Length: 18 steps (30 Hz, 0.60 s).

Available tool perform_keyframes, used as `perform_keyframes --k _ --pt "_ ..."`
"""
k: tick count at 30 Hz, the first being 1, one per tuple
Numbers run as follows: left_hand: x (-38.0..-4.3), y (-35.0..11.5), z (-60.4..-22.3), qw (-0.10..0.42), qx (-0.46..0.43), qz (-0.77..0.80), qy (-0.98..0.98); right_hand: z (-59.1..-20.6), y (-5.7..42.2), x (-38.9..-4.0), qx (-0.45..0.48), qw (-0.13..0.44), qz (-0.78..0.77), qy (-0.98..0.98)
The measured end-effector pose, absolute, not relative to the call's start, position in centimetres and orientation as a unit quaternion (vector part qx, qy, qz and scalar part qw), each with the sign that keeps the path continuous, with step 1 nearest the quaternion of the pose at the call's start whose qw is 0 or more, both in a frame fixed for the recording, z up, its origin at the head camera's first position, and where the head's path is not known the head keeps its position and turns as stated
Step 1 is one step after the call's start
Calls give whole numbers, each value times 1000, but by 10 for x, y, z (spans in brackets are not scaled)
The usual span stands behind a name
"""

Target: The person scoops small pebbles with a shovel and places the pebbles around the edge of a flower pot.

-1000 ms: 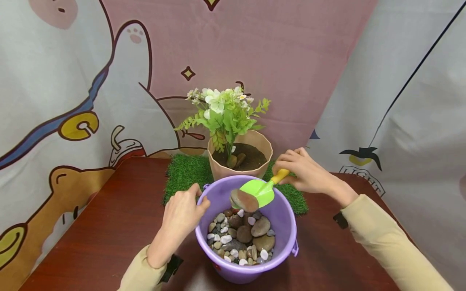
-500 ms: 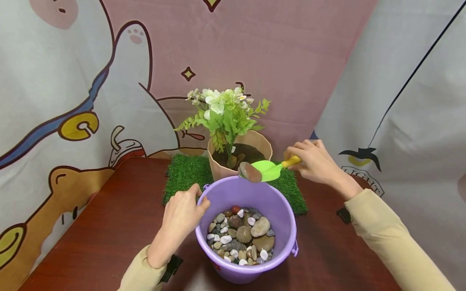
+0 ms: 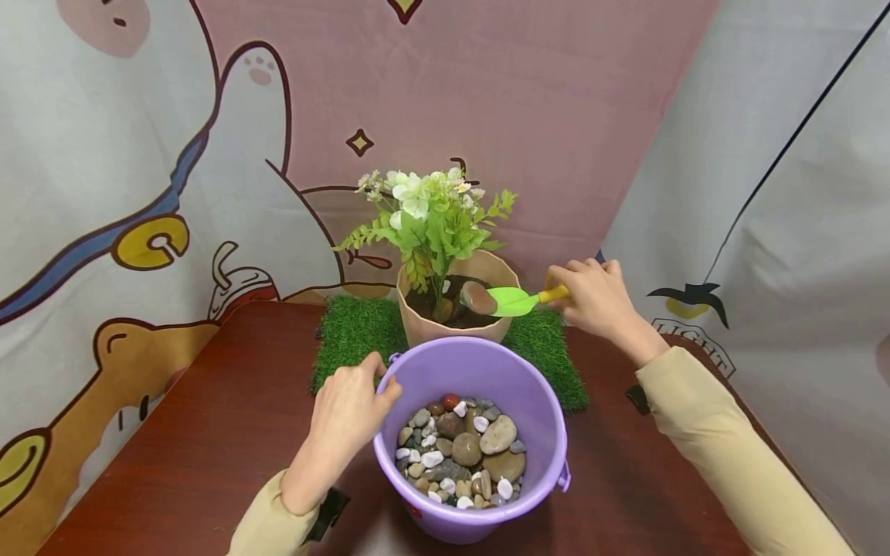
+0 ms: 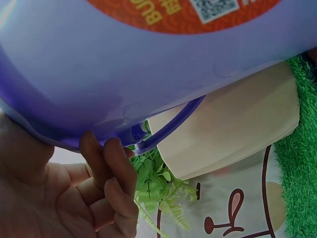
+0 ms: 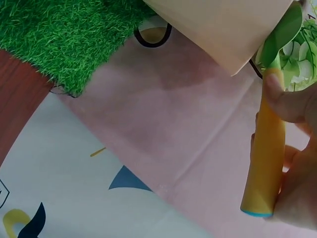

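Observation:
My right hand [image 3: 591, 297] grips the yellow handle of a small green toy shovel [image 3: 513, 302]. A large smooth brown stone [image 3: 478, 298] rides on the shovel's blade, over the soil at the right side of a beige flowerpot [image 3: 445, 333]. In the right wrist view, fingers and thumb wrap the handle [image 5: 265, 148]. My left hand [image 3: 353, 405] grips the left rim of a purple bucket [image 3: 473, 347], thumb on the rim and fingers outside, near the bucket handle's joint in the left wrist view. Pebbles and larger stones [image 3: 466, 448] cover the bucket's bottom.
White flowers with green leaves [image 3: 438, 212] rise from the pot, with dark soil and a few stones at their base. The pot stands on an artificial grass mat [image 3: 358, 340] on a reddish-brown table [image 3: 208, 432]. A printed cloth backdrop [image 3: 542, 116] hangs close behind.
The right hand has lifted the shovel and its stone out of the bucket, over the far rim and forward to the flowerpot. The left hand stays on the bucket rim.

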<state>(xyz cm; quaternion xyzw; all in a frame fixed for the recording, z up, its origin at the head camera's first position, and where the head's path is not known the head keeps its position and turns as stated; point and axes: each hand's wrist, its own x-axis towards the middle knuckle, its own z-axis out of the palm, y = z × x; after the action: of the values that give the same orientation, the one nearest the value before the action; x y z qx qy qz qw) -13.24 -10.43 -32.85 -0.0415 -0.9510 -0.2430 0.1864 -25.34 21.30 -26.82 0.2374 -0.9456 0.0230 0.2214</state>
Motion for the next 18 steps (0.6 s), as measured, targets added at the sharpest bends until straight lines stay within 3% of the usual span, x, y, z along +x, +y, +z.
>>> perform_keyframes --k 18 --pt "-132 -105 -328 176 -37 -243 -953 -269 184 -265 142 225 -22 -964"
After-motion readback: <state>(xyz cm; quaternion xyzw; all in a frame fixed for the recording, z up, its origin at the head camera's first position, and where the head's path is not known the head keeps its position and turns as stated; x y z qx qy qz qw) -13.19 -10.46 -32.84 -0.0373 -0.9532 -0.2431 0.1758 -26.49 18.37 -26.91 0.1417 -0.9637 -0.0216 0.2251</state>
